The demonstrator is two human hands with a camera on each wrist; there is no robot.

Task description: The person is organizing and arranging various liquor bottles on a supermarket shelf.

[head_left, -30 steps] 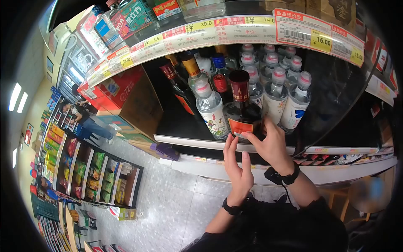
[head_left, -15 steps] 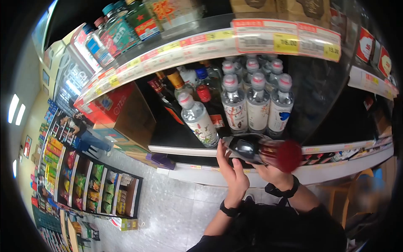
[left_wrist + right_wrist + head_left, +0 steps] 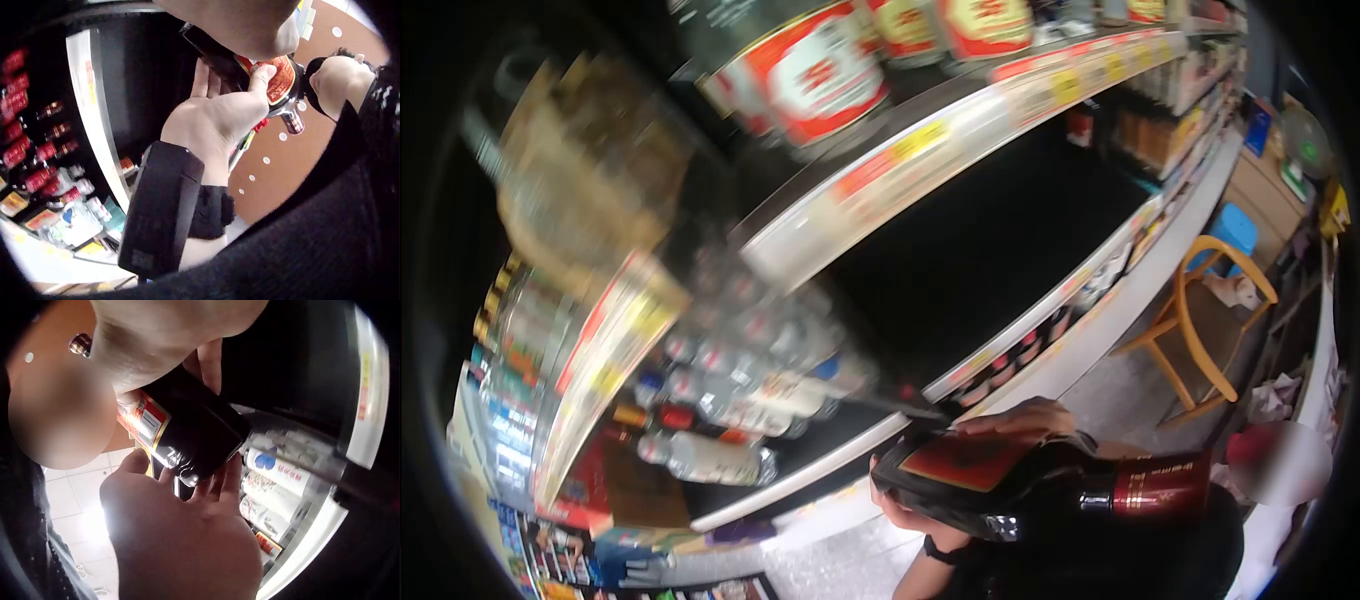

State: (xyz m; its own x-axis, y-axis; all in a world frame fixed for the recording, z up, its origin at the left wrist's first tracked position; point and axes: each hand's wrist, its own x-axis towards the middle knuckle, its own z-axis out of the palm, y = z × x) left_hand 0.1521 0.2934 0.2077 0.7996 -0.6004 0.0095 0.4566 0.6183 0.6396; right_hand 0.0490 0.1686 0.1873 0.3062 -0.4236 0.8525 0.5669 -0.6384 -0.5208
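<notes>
A dark liquor bottle (image 3: 1040, 490) with a deep red neck wrap and a red-and-gold label lies tipped nearly level in front of my body, its neck toward the right in the head view. My right hand (image 3: 1025, 415) grips its far side. In the right wrist view that hand's thumb presses beside the label (image 3: 150, 422). My left hand (image 3: 905, 510) holds the bottle at its base, with the fingers reaching along the glass (image 3: 181, 534). The bottle hides part of both hands in the head view.
Clear bottles with pink-white caps (image 3: 720, 460) stand on the shelf at left, edged by a white strip (image 3: 800, 475). Price tags (image 3: 880, 165) line the shelf above. A wooden chair (image 3: 1200, 330) stands at right. Red-labelled bottles (image 3: 28, 137) fill a lower shelf.
The bottle has left the shelf, tipped onto its side and come close to my body. My left hand has moved onto its base. The head view has swung right.
</notes>
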